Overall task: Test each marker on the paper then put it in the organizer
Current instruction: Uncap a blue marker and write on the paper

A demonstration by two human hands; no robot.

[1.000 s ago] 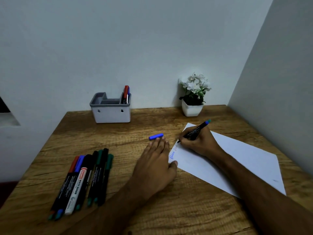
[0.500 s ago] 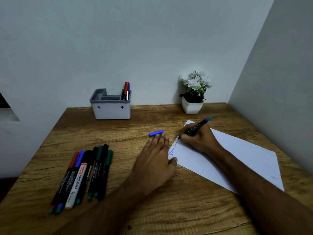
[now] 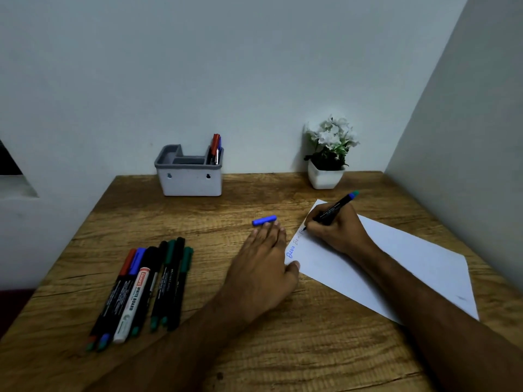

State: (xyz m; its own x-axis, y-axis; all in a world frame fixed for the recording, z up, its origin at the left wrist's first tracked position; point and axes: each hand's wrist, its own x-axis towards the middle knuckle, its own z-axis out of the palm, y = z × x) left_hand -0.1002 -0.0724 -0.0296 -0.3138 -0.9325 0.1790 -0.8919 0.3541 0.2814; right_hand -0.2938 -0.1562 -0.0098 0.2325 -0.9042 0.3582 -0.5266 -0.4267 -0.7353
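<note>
Little moved: right hand (image 3: 336, 230) still pinches marker (image 3: 334, 209), tip on paper (image 3: 396, 264); left hand (image 3: 263, 267) flat, fingers spread.

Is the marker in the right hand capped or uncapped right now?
Uncapped. The marker in the right hand has its bare tip on the paper, and its blue cap lies apart on the table.

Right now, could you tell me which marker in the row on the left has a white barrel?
The whiteboard marker, third from the left in the row of markers; its barrel is white with a red label, while the others have black barrels.
</note>
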